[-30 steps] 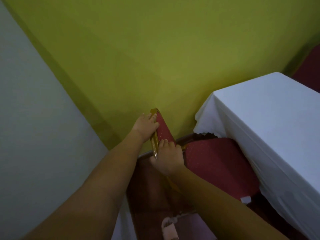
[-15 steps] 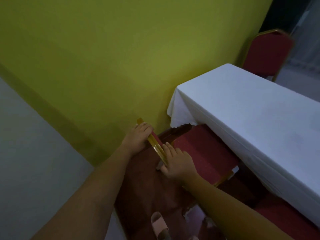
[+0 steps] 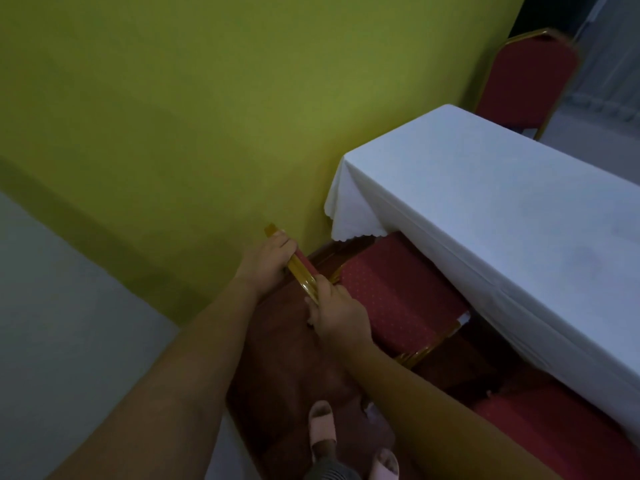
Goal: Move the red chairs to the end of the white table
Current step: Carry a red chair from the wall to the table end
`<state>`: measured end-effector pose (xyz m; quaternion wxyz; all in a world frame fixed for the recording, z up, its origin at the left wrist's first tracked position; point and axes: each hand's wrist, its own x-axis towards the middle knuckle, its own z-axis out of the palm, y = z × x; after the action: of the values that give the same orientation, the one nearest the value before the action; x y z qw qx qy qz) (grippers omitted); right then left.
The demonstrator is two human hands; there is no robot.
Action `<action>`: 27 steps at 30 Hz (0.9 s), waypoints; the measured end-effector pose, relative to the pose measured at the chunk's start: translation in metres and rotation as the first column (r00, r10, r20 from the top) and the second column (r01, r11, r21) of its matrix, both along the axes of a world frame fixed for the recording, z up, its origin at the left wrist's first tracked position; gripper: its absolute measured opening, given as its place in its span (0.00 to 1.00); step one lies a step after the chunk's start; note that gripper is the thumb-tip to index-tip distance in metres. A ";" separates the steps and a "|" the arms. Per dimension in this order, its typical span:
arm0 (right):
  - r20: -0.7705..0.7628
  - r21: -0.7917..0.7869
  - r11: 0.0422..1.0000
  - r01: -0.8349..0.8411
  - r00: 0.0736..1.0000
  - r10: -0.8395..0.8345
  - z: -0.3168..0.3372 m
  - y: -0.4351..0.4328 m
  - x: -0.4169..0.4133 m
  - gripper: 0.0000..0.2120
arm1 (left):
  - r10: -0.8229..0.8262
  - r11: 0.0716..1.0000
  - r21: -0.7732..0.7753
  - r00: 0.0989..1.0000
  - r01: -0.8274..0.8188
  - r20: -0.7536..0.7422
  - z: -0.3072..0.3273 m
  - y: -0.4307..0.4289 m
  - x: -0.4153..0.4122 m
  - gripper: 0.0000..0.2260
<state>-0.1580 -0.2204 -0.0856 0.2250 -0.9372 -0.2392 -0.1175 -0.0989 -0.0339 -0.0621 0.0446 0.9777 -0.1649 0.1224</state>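
Gripping the gold top rail of the red chair (image 3: 398,292) with both hands, I have my left hand (image 3: 268,265) wrapped over the far end of the backrest and my right hand (image 3: 337,315) closed over the near end, fingers curled tight onto the frame on both sides.

From the head view, the only one I have: compared with a second ago, the backrest under my hands sits lower and flatter in view, and the seat beyond my right hand has slid further under the overhang of the white table (image 3: 519,220). The seat's far corner now lies beneath the scalloped cloth edge, just beyond my grip toward the yellow wall (image 3: 242,98). I judge that this chair is almost parked at the table's end, with only a small nudge or a release left.

Past the table, well away from my hands, a second red chair (image 3: 526,77) stands upright at the opposite end. Below my right forearm another red seat (image 3: 561,434) shows at the table's long side; I take it that one may still need moving. My slippered feet (image 3: 323,427) stand on the dark floor behind the backrest, close under my grip.
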 end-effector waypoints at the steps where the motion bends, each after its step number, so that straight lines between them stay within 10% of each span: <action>1: 0.011 -0.007 1.000 -0.001 1.000 0.001 -0.001 -0.001 0.004 0.17 | 0.010 1.000 0.001 1.000 -0.010 -0.016 -0.001 -0.001 0.003 0.11; 27: -0.149 -0.171 0.981 0.090 0.982 -0.116 0.009 -0.050 0.102 0.21 | -0.088 0.995 -0.050 0.990 0.083 -0.107 -0.003 -0.035 0.109 0.08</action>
<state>-0.0561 -0.2706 -0.0762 0.1591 -0.9700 -0.1806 -0.0343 0.0100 -0.0694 -0.0650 0.0810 0.9736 -0.2014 0.0706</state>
